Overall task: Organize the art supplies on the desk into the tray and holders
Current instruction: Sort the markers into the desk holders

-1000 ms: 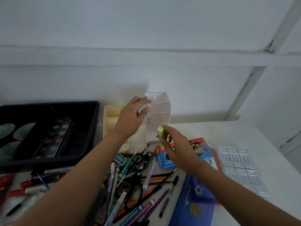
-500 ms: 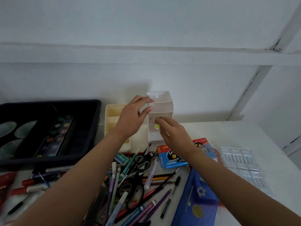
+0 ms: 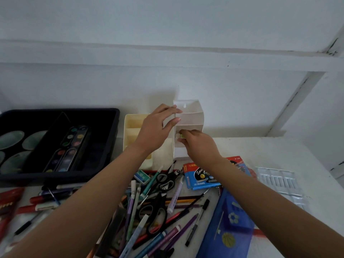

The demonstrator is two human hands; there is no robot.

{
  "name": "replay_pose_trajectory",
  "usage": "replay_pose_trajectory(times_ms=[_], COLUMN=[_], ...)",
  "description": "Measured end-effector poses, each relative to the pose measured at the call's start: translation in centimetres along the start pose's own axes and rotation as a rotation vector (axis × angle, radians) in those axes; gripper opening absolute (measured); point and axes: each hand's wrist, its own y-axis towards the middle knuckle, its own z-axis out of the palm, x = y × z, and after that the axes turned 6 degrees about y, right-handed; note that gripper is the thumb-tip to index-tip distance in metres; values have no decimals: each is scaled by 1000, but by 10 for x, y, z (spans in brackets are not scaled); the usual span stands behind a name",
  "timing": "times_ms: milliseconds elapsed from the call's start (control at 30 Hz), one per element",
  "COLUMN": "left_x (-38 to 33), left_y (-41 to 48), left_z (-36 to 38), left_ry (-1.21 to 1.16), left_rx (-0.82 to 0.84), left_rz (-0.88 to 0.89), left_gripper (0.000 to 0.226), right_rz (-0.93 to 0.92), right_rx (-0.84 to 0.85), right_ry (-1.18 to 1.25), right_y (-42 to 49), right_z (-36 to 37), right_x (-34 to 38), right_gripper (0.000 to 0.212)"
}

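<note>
A tall white tiered holder [image 3: 191,118] stands against the wall at the desk's back. My left hand [image 3: 158,129] grips its left edge, thumb on the front. My right hand [image 3: 197,144] pinches a small green-capped marker [image 3: 180,135] at the holder's lower front compartment; only the marker's tip shows past my fingers. A cream holder [image 3: 133,127] stands just left of the white one. A black tray [image 3: 104,138] at the left holds paint palettes. A heap of pens, markers and scissors [image 3: 160,200] lies on the desk in front.
A blue box of colours [image 3: 199,177] lies right of the heap, with a blue folder [image 3: 229,226] below it. A clear plastic insert [image 3: 279,181] rests at the far right. Red markers [image 3: 11,200] lie at the left edge. The wall rises directly behind the holders.
My right hand has carried the green-capped marker up from above the colours box to the white holder's front compartment. My left hand has stayed on the holder.
</note>
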Motion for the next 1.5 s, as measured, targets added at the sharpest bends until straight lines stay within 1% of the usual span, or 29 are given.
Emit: replay_pose_trajectory(times_ms=[100, 200, 267, 300, 367, 400, 500, 600, 667, 733, 800, 867, 933, 1000, 1067, 1167, 1233, 1300, 1333, 1433, 1500], left_x=[0, 2, 1, -1, -8, -13, -24, -27, -23, -20, -18, -19, -20, -23, -27, -30, -29, -30, -31, -37, -40], left_y=[0, -1, -7, -12, -28, -38, -77, -128, -163, -192, -214, -228, -238, -245, -249, -253, -254, -255, -253, -241, -225], left_z=[1, 0, -4, -7, -17, -24, -40, -52, -58, -62, -64, -64, -64, -64, -64, -63, -62, -61, -62, -67, -71], left_ry=[0, 32, 33, 1, -72, -89, -61, 1, 78, 140, 196, 297, 392, 447, 471, 481, 475, 436, 406, 310, 209], left_rx=[-4, 29, 74, 90, 83, 70, 83, 196, 270, 317, 364, 439, 482, 505, 519, 511, 492, 433, 391, 270, 213], left_rz=[-5, -7, -15, -29, -61, -72, -92, -149, -196, -285, -385, -438, -426, -414, -414, -388, -389, -381, -377, -378, -379], left_gripper=[26, 30, 38, 41, 42, 38, 16, 8, 6, 6, 7, 6, 21, 34, 38, 32, 25, 23, 23, 18, 13], right_rz=[8, 49, 82, 92, 65, 36, -56, -78, -141, -216, -229, -236, -263, -292, -303, -317, -310, -253, -181, 126, 257], right_rx=[56, 133, 118, 76, -6, -15, 32, 67, 133, 242, 347, 440, 493, 490, 475, 394, 321, 228, 188, 107, 45], right_ry=[-16, 25, 136, 185, 206, 209, 214, 239, 284, 275, 254, 220, 194, 166, 133, 137, 189, 294, 389, 730, 888], right_y=[2, 2, -4, -10, -25, -34, -63, -87, -99, -109, -115, -116, -115, -115, -115, -116, -114, -111, -108, -98, -91], right_z=[-2, -3, -7, -10, -17, -20, -22, -16, -8, 0, 6, 9, 11, 15, 18, 17, 13, 5, -2, -23, -38], right_x=[0, 3, 8, 12, 21, 26, 38, 45, 47, 49, 52, 56, 59, 62, 63, 62, 62, 64, 67, 75, 77], right_gripper=[25, 37, 48, 51, 48, 43, 31, 27, 23, 21, 26, 29, 29, 33, 42, 49, 46, 29, 25, 28, 24])
